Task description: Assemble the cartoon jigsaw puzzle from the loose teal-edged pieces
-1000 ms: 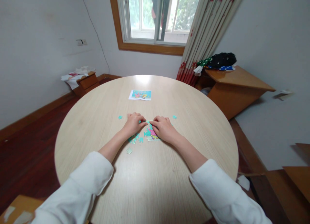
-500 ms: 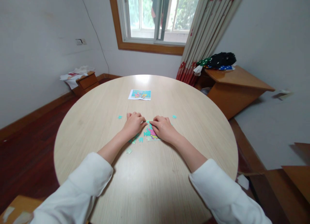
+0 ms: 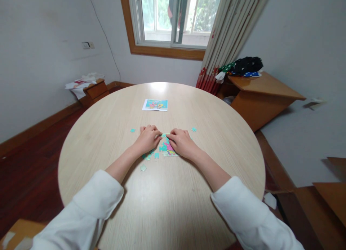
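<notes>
A partly joined jigsaw puzzle, turquoise with a pink and yellow figure, lies on the round table, its right part covered by my right hand. The fingers of that hand are closed at the puzzle's upper edge. My left hand is just to the left, thumb and forefinger pinched on a small turquoise puzzle piece by the puzzle's top left corner. Several loose pieces lie beneath and beside the left wrist. One pale piece is nearer to me.
A printed picture card lies farther back on the round table. Single turquoise pieces sit left and right of the hands. A wooden cabinet with cloths on it stands at the back right.
The view has shifted very slightly. Both hands stay at the puzzle's upper edge, with only tiny finger movement around the small piece.
</notes>
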A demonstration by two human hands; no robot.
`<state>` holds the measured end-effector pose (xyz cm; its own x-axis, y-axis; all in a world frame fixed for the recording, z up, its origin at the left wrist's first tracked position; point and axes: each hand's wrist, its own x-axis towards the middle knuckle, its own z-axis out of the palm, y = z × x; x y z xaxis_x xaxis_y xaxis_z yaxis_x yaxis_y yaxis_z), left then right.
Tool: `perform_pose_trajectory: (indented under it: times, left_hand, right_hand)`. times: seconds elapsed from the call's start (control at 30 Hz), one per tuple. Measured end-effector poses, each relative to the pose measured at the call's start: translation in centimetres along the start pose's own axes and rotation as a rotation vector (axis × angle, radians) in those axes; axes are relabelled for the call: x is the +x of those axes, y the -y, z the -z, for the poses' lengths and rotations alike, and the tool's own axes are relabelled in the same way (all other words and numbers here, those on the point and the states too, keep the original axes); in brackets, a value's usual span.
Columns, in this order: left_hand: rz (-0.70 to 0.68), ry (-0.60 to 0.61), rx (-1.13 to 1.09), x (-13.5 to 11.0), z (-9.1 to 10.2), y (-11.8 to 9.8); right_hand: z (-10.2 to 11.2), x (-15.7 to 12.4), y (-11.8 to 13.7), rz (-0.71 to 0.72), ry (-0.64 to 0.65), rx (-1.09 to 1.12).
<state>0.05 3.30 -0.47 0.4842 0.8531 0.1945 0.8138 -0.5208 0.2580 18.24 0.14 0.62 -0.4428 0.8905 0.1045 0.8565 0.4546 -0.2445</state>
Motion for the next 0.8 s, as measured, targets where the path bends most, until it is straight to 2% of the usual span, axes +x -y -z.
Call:
perform_pose_trajectory:
  times: [0.2,0.4,0.63,0.8]
  left_hand:
    - [0.012,-0.029,0.038,0.2,-0.78,-0.08]
    - [0.019,-0.029,0.071,0.08,-0.71,-0.43]
    - [-0.037,-0.18,0.015,-0.24,-0.45,-0.05]
    - [-0.063,-0.101,0.032,-0.24,-0.35,0.14]
  right_hand:
    - [0.05,0.09,0.17,-0.014,0.015,-0.013]
    - [0.14,0.09,0.24,-0.018,0.016,-0.012]
    - [0.08,0.07,0.08,-0.016,0.016,0.0]
    - [0.09,0.07,0.08,-0.018,0.015,0.006]
